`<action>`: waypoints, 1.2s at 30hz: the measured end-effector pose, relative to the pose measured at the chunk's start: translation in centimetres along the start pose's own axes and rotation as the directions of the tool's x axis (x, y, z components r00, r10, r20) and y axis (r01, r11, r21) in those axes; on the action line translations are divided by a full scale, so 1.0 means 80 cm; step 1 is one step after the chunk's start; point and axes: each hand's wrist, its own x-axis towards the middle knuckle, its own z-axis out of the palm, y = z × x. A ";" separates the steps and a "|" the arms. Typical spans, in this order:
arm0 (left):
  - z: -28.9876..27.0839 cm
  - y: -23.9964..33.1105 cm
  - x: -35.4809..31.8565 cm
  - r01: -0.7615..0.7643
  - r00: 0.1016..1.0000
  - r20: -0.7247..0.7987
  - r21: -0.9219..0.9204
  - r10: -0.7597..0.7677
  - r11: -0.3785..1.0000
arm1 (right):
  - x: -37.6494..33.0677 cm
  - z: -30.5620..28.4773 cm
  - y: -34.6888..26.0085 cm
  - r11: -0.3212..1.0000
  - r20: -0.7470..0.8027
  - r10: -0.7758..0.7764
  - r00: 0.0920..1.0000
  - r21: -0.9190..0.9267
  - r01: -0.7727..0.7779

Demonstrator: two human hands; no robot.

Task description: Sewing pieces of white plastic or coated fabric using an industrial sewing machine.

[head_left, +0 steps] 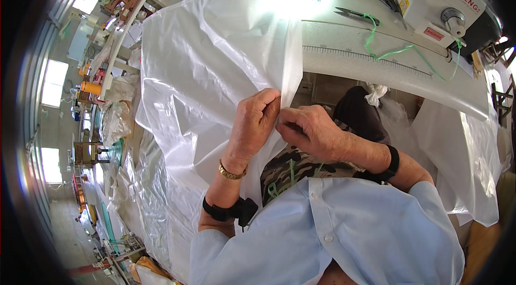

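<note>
Sewing table [376, 65], workshop bkgd. L hand [252, 126] & R hand [309, 132] pinched shut on white sheet [215, 59] edge, aligned for folding; scissors [355, 15] within reach.

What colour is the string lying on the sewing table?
The string is bright green, trailing across the pale sewing table beside the scissors. The head view shows it.

**Materials and finishes at the sewing table**

Pinched between the fingers [267, 103] of the left hand [252, 126] and right hand [309, 132]: white woven-plastic sheet [209, 65], thin, translucent, faintly glossy, creased. Beyond the fingertips: smooth matt table top [376, 70]; dark metal snips [355, 14]; glossy green plastic cord [395, 52]. Near the left wrist: shiny gold-coloured metal bracelet [231, 173].
</note>
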 end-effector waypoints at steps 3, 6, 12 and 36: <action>-0.004 0.002 -0.001 0.017 1.000 -0.007 0.006 -0.017 1.000 | 0.001 0.003 -0.003 0.998 0.133 0.062 0.989 0.006 -0.063; -0.010 0.000 0.002 0.092 0.995 0.042 -0.086 -0.089 0.992 | 0.006 0.003 0.000 0.996 0.165 0.063 0.984 0.052 -0.073; -0.021 -0.001 0.004 0.184 0.980 0.093 -0.059 -0.178 0.981 | -0.007 0.010 0.052 0.995 -0.040 -0.071 0.997 -0.072 0.067; -0.055 -0.016 -0.007 -0.351 0.936 0.292 0.758 0.194 0.549 | 0.124 -0.002 0.082 0.982 0.723 0.172 0.669 -0.181 -0.056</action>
